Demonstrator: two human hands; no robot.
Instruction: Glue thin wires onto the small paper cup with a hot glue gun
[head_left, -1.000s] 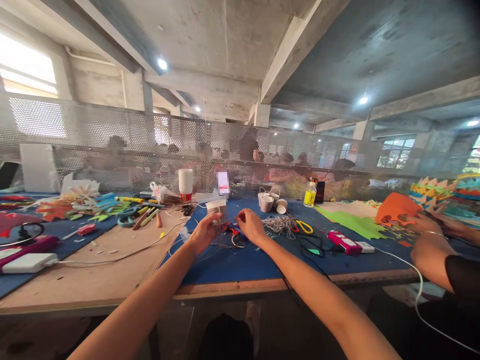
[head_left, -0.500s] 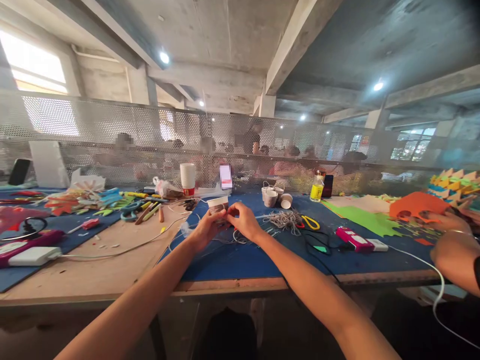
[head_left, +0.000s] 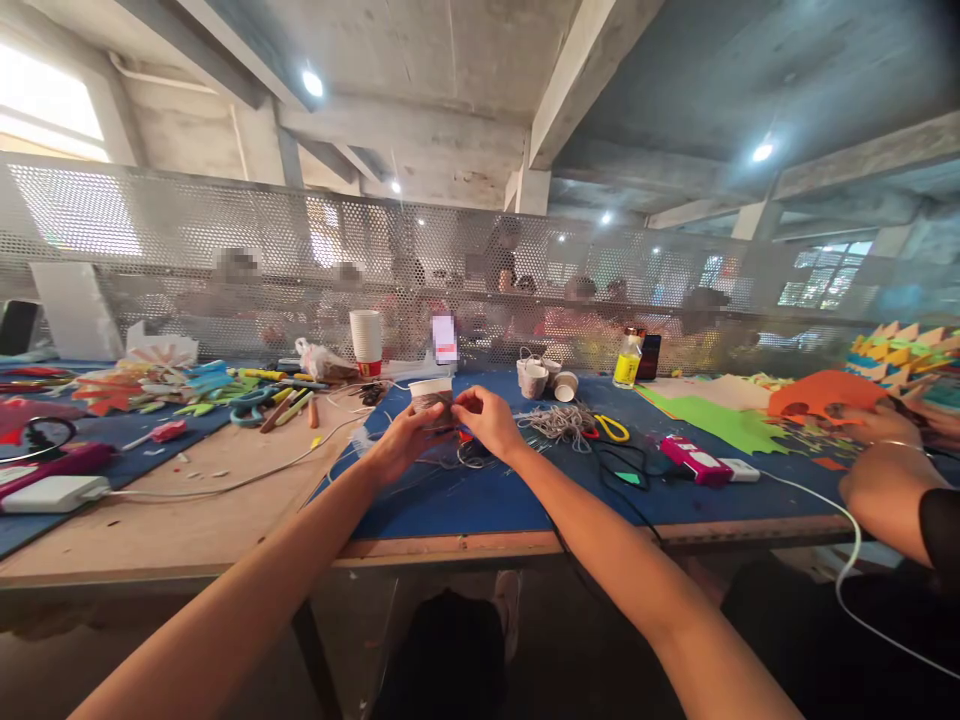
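A white paper cup (head_left: 431, 394) with grey-brown cord around its side is upright in my left hand (head_left: 403, 440), whose fingers wrap its lower part. My right hand (head_left: 484, 418) is pinched at the cup's right side; what lies between its fingertips is too small to make out. To the right, a loose bundle of grey cord (head_left: 559, 424) lies on the blue mat (head_left: 450, 510). Beyond it stand several small cups with cord around them (head_left: 533, 380), one tipped on its side. Yellow-handled scissors (head_left: 613, 428) lie beside the bundle.
A stack of paper cups (head_left: 366, 338) and a phone (head_left: 444, 340) stand at the back. A bottle with a yellow label (head_left: 627, 362) is behind the scissors. Pink power strips (head_left: 694, 460) and cables lie on both sides. At right, another person's hand (head_left: 874, 428) touches orange paper (head_left: 821, 396).
The view has tilted slightly down and turned to the right. My left hand still holds the cup, more of whose side now shows. My right fingers remain pinched beside it.
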